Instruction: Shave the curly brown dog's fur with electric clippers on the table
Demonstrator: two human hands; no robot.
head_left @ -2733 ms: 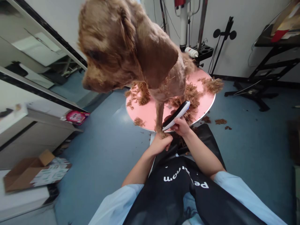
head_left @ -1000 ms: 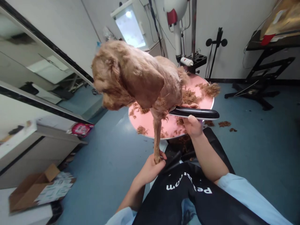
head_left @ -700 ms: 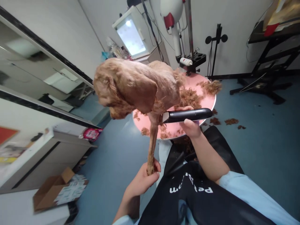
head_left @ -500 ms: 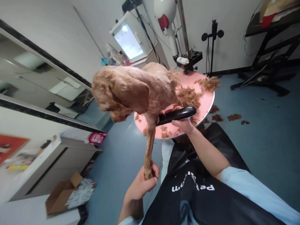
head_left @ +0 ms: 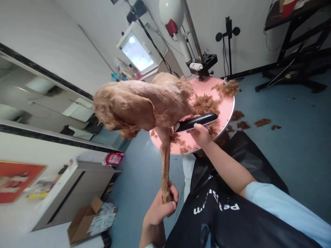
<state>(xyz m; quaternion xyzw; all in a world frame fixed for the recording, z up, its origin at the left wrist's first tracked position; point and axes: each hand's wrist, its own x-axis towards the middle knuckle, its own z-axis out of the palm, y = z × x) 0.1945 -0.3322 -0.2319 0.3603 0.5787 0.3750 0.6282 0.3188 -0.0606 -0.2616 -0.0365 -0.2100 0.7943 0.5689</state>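
A brown dog [head_left: 129,101] with a mostly short-clipped coat stands on a round pink grooming table [head_left: 227,113], its head toward the left. My left hand [head_left: 161,205] is wrapped around the paw of one front leg [head_left: 166,165], which is stretched out past the table's rim. In my right hand [head_left: 200,133] I grip a black hair clipper [head_left: 198,122]. Its blade end is by the upper part of that leg, close to the chest; whether it touches the skin I cannot tell. Loose brown fur [head_left: 207,104] is heaped on the table behind the clipper.
Tufts of fur [head_left: 262,122] lie on the blue floor right of the table. A black tool holder [head_left: 209,63] with a small white bottle [head_left: 196,66] is fixed at the table's far edge. A white dryer [head_left: 172,13] stands behind. At lower left are a cabinet [head_left: 74,193] and cardboard box [head_left: 82,220].
The clipper's blade end has drawn slightly away from the leg, and a fur clump now shows beside it. My left hand still holds the paw. The whole view has shifted a little.
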